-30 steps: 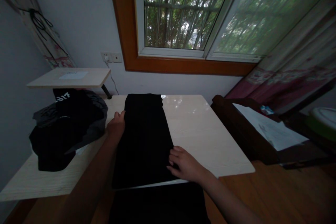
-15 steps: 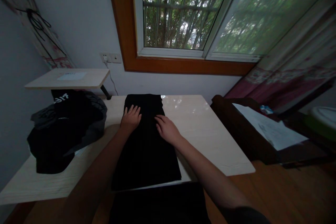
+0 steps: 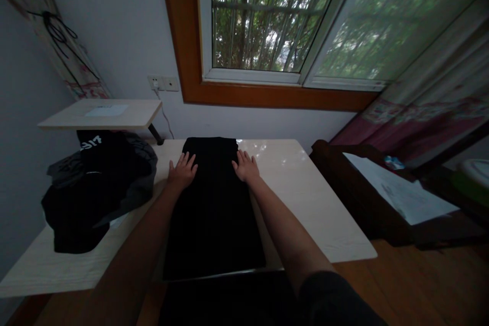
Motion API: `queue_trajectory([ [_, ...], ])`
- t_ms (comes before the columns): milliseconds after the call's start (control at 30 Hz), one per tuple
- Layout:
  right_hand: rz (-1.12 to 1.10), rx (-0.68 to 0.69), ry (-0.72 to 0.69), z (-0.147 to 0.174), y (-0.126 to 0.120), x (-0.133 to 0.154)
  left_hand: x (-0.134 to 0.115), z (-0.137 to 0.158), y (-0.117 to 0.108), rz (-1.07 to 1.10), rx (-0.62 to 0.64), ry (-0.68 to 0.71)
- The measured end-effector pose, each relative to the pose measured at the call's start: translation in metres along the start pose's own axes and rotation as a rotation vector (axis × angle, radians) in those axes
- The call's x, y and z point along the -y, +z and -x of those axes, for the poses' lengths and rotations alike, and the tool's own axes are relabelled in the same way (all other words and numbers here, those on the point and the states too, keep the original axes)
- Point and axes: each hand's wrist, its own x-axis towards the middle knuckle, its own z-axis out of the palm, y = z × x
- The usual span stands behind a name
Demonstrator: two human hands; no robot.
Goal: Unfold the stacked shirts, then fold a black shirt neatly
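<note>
A black garment (image 3: 216, 214), folded into a long flat strip, lies on the pale wooden table (image 3: 305, 204) and reaches from the back edge to the front edge. Its exact kind cannot be told. My left hand (image 3: 182, 170) rests with fingers spread on the strip's left edge, toward the far end. Across from it, my right hand (image 3: 246, 165) lies flat at the right edge, fingertips pointing away from me. Neither hand grips anything.
A rumpled heap of black and grey clothes (image 3: 99, 183) sits at the left, partly under a raised shelf (image 3: 80, 114) with a paper on it. To the right stands a dark wooden piece of furniture (image 3: 344, 198) with white sheets (image 3: 401, 191). Behind is a window (image 3: 275, 20).
My right hand has moved from the strip's middle outward to its right edge. My left hand has slid slightly left, to the left edge. The view has shifted slightly.
</note>
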Motion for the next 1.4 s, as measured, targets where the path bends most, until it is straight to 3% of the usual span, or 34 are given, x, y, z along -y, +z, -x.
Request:
queue_trajectory([
  [300,0.038,-0.088,-0.023,0.018,0.009,-0.017,0.006,0.013,-0.003,-0.071,0.007,-0.119],
  [467,0.042,-0.147,-0.089,0.041,0.009,-0.024,0.013,0.045,-0.009,-0.104,-0.026,0.016],
  [767,-0.004,-0.133,-0.270,0.090,-0.004,-0.037,0.042,0.113,-0.017,-0.018,-0.025,0.305],
  [933,-0.043,-0.115,-0.231,0.116,-0.012,-0.039,0.054,0.137,-0.020,-0.012,-0.003,0.348],
  [1100,-0.045,-0.189,-0.181,0.126,-0.023,-0.001,0.029,0.135,-0.028,0.048,0.011,0.270],
  [1267,-0.091,-0.228,-0.343,0.130,-0.017,0.061,-0.017,0.119,-0.030,0.023,-0.053,0.208],
  [1400,-0.081,-0.191,-0.413,0.138,-0.001,0.071,-0.028,0.118,-0.021,-0.041,-0.051,0.210],
])
